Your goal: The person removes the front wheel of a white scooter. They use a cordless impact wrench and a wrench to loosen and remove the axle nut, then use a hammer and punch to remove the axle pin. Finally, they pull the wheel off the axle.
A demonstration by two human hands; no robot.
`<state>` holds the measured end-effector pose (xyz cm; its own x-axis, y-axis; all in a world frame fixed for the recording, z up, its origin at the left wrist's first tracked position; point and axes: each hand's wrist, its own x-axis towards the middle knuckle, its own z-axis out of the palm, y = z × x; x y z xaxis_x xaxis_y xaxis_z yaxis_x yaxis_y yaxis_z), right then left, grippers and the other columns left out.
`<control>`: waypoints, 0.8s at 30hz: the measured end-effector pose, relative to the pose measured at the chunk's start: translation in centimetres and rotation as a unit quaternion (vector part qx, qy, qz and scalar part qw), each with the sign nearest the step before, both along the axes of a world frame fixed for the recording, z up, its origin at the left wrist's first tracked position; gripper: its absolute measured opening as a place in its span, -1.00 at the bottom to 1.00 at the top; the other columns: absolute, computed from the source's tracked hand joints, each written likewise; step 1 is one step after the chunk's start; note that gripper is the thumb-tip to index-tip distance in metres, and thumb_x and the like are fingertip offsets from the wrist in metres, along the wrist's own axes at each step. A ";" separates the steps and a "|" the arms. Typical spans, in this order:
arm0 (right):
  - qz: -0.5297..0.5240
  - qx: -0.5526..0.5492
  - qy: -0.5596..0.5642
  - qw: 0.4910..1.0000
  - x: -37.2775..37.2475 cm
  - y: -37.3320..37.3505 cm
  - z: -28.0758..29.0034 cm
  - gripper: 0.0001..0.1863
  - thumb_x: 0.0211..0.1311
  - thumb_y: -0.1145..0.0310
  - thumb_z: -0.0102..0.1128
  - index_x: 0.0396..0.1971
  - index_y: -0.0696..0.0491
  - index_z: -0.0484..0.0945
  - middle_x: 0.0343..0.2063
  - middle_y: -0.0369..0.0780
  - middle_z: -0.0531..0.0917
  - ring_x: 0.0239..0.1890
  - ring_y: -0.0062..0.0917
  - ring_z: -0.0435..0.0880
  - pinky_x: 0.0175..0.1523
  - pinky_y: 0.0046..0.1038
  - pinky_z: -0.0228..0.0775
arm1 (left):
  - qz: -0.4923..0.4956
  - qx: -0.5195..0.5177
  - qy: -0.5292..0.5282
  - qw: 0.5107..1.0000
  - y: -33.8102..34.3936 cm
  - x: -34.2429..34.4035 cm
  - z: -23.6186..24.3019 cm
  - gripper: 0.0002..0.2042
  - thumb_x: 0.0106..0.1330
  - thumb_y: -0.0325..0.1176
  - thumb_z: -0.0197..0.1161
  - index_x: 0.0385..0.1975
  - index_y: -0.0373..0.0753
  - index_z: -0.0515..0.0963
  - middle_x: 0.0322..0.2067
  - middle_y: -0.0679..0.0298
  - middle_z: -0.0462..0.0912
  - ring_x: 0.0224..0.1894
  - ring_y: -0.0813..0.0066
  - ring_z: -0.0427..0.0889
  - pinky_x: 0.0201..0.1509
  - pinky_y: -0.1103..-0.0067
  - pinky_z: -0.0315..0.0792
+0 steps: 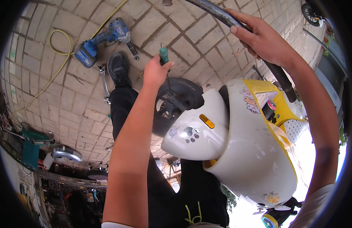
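My left hand (156, 71) is closed round the green handle of a screwdriver (164, 54). Its thin shaft runs down to the hub of the black front wheel (183, 93), where the exact contact is too small to tell. My right hand (265, 40), raised at the upper right, grips a long, dark, slightly curved tube (216, 12). That tube runs from the top edge, behind my hand, down to above the scooter's yellow footwell. Beside my left forearm the white front fender (200, 133) of the scooter (256, 148) covers part of the wheel.
On the brick paving lie a blue cordless impact wrench (102, 41), a combination wrench (104, 84) and a yellow hose (54, 78). My black shoe (119, 68) is next to them. A cluttered workbench (69, 180) stands at the lower left.
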<state>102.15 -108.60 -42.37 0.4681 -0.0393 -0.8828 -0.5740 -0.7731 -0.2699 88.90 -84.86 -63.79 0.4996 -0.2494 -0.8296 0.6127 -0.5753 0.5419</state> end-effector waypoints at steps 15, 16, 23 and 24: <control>-0.041 0.015 0.016 0.999 1.1 2.5 -0.2 -0.47 0.43 0.30 -0.01 0.37 -0.08 0.27 -0.60 -0.40 0.41 -0.61 -0.73 0.36 -0.49 -0.60 0.27 | 0.000 0.007 -0.010 1.000 0.3 -0.4 -0.2 -0.61 0.12 -0.18 0.45 -0.31 -0.41 0.52 -0.43 -0.11 0.63 -0.31 -0.05 0.63 -0.20 0.28 0.46; -0.026 0.025 -0.001 0.999 0.6 2.5 -0.6 -0.49 0.43 0.27 0.01 0.35 -0.09 0.32 -0.61 -0.39 0.42 -0.62 -0.72 0.36 -0.50 -0.58 0.28 | 0.000 0.007 -0.012 1.000 0.3 -0.4 -0.2 -0.60 0.13 -0.17 0.45 -0.32 -0.41 0.52 -0.45 -0.05 0.62 -0.36 0.08 0.61 -0.23 0.32 0.45; 0.198 0.077 0.069 0.975 -1.6 1.6 -2.2 -0.67 0.40 0.26 0.01 0.08 0.05 0.47 -0.53 -0.32 0.49 -0.51 -0.64 0.43 -0.32 -0.44 0.33 | -0.011 -0.007 -0.043 0.999 -0.6 -0.9 -0.1 -0.57 0.17 -0.14 0.45 -0.23 -0.43 0.55 -0.42 0.02 0.67 -0.39 0.31 0.63 -0.24 0.42 0.47; 0.167 0.071 0.074 0.981 -1.5 1.5 -2.0 -0.65 0.40 0.26 0.01 0.11 0.03 0.46 -0.54 -0.32 0.49 -0.53 -0.65 0.43 -0.35 -0.45 0.33 | -0.031 -0.012 -0.027 0.999 -0.6 -1.0 0.0 -0.56 0.17 -0.14 0.45 -0.21 -0.43 0.55 -0.41 0.01 0.67 -0.38 0.31 0.63 -0.22 0.43 0.47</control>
<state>100.63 -107.07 -44.40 0.3000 0.2228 -0.9276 -0.3372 -0.8848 -0.3216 87.92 -85.46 -63.83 0.5267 -0.3013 -0.7949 0.5448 -0.5982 0.5877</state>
